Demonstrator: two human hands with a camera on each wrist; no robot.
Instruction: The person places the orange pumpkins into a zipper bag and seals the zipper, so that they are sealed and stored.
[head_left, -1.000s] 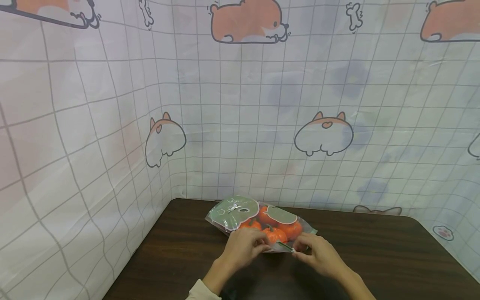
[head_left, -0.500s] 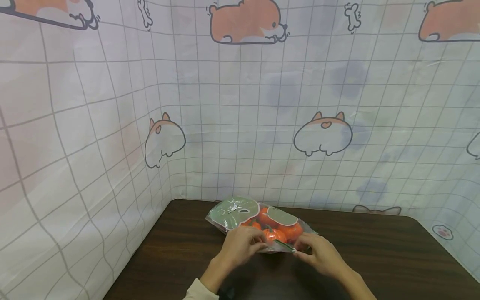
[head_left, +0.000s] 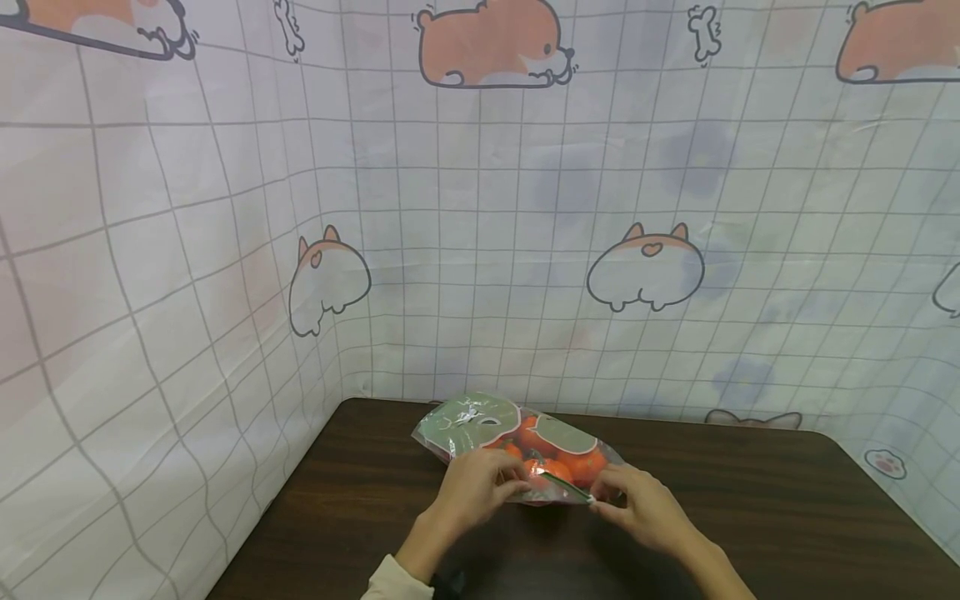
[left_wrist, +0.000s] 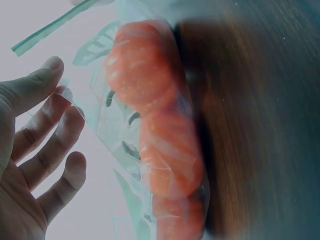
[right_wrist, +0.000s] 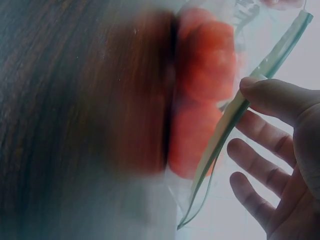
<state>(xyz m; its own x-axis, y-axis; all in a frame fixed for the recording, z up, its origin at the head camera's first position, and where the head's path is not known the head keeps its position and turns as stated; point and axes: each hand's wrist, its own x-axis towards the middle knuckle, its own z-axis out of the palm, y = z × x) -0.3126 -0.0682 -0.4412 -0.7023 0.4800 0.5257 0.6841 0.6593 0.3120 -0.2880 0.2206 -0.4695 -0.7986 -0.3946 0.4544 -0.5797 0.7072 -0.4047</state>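
A clear zip bag (head_left: 470, 425) with pale green printed patches lies on the dark wooden table, holding several small orange pumpkins (left_wrist: 167, 152) with dark stems. Its green zip strip (right_wrist: 232, 112) runs along the near edge between the hands. With thumb and fingertip my left hand (head_left: 472, 487) pinches the thin clear edge of the bag, its other fingers loosely bent. At the strip's right part, my right hand (head_left: 641, 504) pinches the strip between thumb and forefinger; a small white piece shows at those fingertips in the head view. The remaining right fingers stand apart from the bag.
Brown table (head_left: 750, 500) extends to both sides of the bag. A white grid-patterned cloth (head_left: 480, 208) with cartoon dogs hangs behind and on the left. A small dark object (head_left: 450, 583) is partly visible beside the left sleeve.
My left hand has shifted slightly left along the near edge, and more of the green strip shows between the hands. The right hand has moved only a little to the right.
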